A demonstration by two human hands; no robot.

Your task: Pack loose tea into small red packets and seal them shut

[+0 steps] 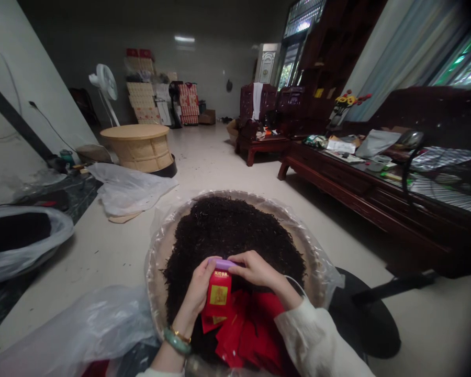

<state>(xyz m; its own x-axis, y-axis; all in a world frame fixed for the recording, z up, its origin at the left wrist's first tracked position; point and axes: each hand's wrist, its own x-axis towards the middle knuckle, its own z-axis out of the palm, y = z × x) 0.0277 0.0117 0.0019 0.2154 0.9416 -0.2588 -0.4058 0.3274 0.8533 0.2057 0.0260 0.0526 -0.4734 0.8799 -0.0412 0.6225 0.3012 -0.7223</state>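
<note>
My left hand (198, 293) grips a small red packet (219, 293) with a yellow label, held upright over a round basket tray (157, 251) lined with clear plastic. My right hand (255, 269) pinches the packet's top edge, where a small purple scoop or clip (223, 263) shows between the fingers of both hands. A big heap of dark loose tea leaves (227, 230) fills the tray. Several more red packets (251, 335) lie in a pile at the near side of the tray, under my right wrist.
Clear plastic bags (129, 191) lie on the floor to the left and near front. A bin lined with plastic (23, 235) stands at far left. A round wooden stool-table (141, 146) and fan (105, 86) stand behind. A dark wooden bench (377, 193) runs along the right.
</note>
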